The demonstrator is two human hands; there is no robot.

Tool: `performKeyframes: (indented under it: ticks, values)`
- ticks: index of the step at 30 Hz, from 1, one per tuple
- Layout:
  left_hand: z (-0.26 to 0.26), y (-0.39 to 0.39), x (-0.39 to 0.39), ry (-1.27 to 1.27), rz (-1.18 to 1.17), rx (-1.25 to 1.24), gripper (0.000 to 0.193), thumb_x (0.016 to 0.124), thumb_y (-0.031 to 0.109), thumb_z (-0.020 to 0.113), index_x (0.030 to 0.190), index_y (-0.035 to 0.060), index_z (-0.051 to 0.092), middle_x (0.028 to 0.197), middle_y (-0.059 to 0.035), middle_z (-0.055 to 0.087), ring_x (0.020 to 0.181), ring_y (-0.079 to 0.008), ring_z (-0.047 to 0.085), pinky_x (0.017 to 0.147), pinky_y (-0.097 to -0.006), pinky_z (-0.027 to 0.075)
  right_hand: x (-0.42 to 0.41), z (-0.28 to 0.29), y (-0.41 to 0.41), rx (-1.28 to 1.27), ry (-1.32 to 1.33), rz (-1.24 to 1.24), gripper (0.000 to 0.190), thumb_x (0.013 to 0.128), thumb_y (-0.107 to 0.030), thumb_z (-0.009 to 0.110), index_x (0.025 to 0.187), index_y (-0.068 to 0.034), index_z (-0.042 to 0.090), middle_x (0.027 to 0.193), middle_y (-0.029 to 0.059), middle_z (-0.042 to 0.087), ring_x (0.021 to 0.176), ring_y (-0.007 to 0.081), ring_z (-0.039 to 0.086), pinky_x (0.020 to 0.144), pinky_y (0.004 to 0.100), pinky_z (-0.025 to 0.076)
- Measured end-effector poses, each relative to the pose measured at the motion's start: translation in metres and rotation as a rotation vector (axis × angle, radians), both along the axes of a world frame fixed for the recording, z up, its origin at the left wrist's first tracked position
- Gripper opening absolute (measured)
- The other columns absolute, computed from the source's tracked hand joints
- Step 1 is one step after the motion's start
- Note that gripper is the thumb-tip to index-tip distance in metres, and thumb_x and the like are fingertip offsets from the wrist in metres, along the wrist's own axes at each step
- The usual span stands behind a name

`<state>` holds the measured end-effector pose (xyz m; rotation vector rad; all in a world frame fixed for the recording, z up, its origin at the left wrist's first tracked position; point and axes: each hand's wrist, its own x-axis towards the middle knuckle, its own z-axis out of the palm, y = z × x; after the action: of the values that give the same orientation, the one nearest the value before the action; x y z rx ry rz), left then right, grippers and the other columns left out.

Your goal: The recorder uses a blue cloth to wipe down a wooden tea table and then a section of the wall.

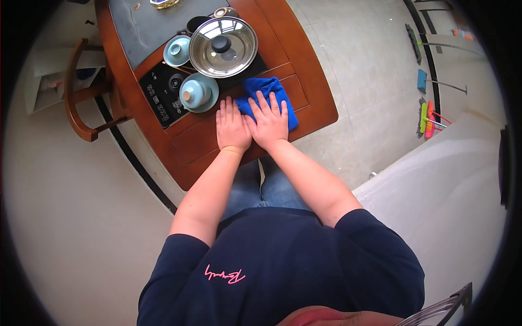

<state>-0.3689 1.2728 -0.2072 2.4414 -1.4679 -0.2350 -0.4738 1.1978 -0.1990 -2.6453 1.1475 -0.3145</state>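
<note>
My left hand (233,128) lies palm down on the wooden tea table (195,140), its fingertips near the left edge of a folded blue cloth (264,84). Flat on that cloth rests my right hand (270,124), fingers spread and thumb side against the left hand. Neither hand grips anything. Just beyond the left fingertips, a pale blue lidded cup (195,93) sits on a matching saucer (211,100). Behind the cloth is a steel pot with a glass lid (223,47) and black knob. A second pale blue ceramic piece (176,51) stands left of the pot.
A black cooktop panel (157,98) is set into the table under the ware. Behind the pot are a dark cup (197,24) and a grey tea tray (147,30). A wooden chair (77,93) stands at left; brooms (426,116) lean at the right wall.
</note>
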Motion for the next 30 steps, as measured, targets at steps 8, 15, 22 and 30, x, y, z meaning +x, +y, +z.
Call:
performKeyframes:
  ticks: [8,15,22,30]
  values:
    - [0.004,0.001,-0.004,-0.107,0.040,-0.025,0.049,0.093,0.019,0.047,0.137,-0.0022,0.049,0.147,-0.0186,0.044,0.139,-0.0343,0.038,0.114,-0.0468,0.029,-0.081,0.004,-0.092,-0.097,0.135,-0.191,0.052,0.092,-0.047,0.053,0.136,-0.020,0.057,0.148,0.0057,0.046,0.138,0.0346,0.038,0.111,0.0574,0.024]
    - [0.000,0.004,-0.028,-0.109,0.216,0.010,0.051,0.095,0.021,0.046,0.141,0.0000,0.045,0.150,-0.0171,0.040,0.141,-0.0331,0.035,0.115,-0.0464,0.026,-0.088,0.008,-0.042,-0.064,0.100,-0.150,0.051,0.091,-0.045,0.055,0.134,-0.019,0.059,0.149,0.0059,0.045,0.138,0.0358,0.037,0.110,0.0594,0.023]
    - [0.015,0.029,-0.026,-0.055,0.081,0.118,0.055,0.096,0.020,0.044,0.147,0.0007,0.036,0.155,-0.0168,0.034,0.144,-0.0343,0.029,0.117,-0.0477,0.023,-0.066,0.012,0.022,0.066,-0.058,0.137,0.050,0.085,-0.044,0.062,0.130,-0.021,0.062,0.147,0.0048,0.048,0.136,0.0305,0.042,0.111,0.0569,0.023]
    - [0.011,0.057,0.007,-0.023,0.087,0.053,0.051,0.098,0.021,0.043,0.145,0.0005,0.040,0.152,-0.0187,0.037,0.142,-0.0367,0.031,0.116,-0.0490,0.024,-0.076,0.008,-0.080,-0.128,0.152,-0.199,0.054,0.091,-0.048,0.054,0.136,-0.018,0.056,0.149,0.0078,0.044,0.137,0.0362,0.038,0.110,0.0587,0.024]
